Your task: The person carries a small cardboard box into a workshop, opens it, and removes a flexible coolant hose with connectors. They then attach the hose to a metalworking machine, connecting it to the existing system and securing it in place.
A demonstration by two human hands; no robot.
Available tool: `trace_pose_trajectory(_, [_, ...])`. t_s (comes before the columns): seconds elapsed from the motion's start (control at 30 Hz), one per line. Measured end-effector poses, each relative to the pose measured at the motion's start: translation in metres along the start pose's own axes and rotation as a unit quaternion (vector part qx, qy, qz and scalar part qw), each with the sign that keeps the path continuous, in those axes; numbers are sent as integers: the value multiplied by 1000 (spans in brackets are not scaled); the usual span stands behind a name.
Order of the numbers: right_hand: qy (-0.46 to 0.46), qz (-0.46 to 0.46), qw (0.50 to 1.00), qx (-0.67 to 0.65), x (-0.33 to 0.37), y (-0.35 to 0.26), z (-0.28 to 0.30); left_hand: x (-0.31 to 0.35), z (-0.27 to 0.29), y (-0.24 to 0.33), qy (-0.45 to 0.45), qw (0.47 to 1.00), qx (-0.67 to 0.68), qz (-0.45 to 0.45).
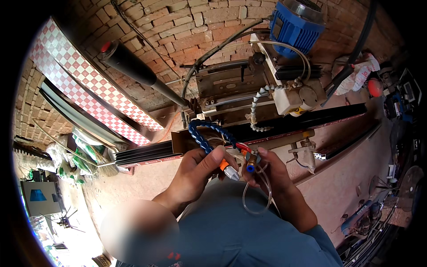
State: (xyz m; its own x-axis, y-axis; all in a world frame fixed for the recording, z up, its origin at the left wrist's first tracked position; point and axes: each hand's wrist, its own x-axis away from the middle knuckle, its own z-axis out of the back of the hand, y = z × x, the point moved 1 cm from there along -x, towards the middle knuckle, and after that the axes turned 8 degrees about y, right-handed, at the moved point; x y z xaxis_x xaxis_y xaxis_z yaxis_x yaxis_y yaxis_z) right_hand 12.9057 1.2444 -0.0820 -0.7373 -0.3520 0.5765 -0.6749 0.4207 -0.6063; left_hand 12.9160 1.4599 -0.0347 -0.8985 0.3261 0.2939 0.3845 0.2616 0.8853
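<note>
The blue segmented coolant hose (pixel 194 126) is in front of the person's body, bent in an arch between the two hands. At its near end there is an orange joint (pixel 223 165) and then a silver conical nozzle (pixel 231 173), pointing down and to the right. The left hand (pixel 195 169) is closed around this end, with the thumb lying along it. The right hand (pixel 273 171) grasps a small brass fitting (pixel 252 161) with a blue collar (pixel 251 168), pinched between thumb and fingers. The far end of the hose comes close to this fitting; whether they are joined, I cannot tell. A clear thin tube (pixel 269 196) hangs in a loop below the right hand, before the blue-grey shirt (pixel 240 227)

Beyond the hands lie long black strips (pixel 142 154), and behind them stands a machine with a blue finned motor (pixel 296 29) and a pale segmented hose (pixel 254 107). To the left, red-and-white checkered panels (pixel 98 75) lean near the brick wall (pixel 173 22), with a broom (pixel 106 167) and plastic bags (pixel 86 155) lower down
</note>
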Motion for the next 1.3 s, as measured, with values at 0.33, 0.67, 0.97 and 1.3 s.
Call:
trace_pose_trajectory(0.33, [-19, 8, 997, 74, -2, -4, -7, -16, -9, 1, 56, 996, 68, 33])
trace_pose_trajectory(0.67, [13, 11, 995, 100, -1, -17, -9, -19, -14, -13, 102, 953, -254, -127])
trace_pose_trajectory(0.97, [-32, 82, 967, 240, 20, -34, -20, -24, 5, -17, -38, 970, -224, -91])
trace_pose_trajectory(1.3, [-109, 169, 954, 225, 28, -32, -21, -16, 15, -33, -60, 992, 101, -49])
